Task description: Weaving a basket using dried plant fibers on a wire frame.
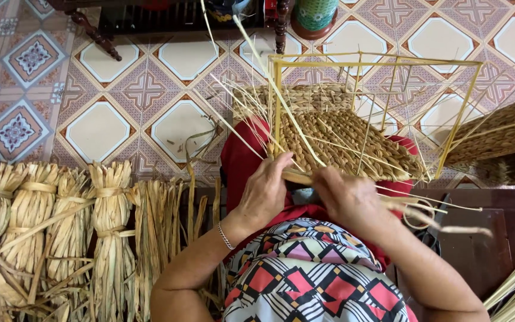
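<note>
Straw-coloured woven panel is seen at frame centre, laced onto a yellow wire frame and rested on a red-clad lap. Left hand is closed over the panel's near edge, just left of centre; a thin bracelet is worn at that wrist. Right hand is pinched on a flat fibre strand at the same edge, fingers curled, not open.

Handling, as judged: panel is light, braid soft and flexible, wire stiff but thin and easily bent. Loose strand ends are dry and likely to split if kinked. Best hold is on the wire rails or the finished braided edge, not on free ends.

Edges and room: loose strands stick out upward and to the right. Tied fibre bundles fill lower left. A second woven piece sits close at right edge; dark wooden furniture is at lower right. Open tiled floor is left free at upper left.
</note>
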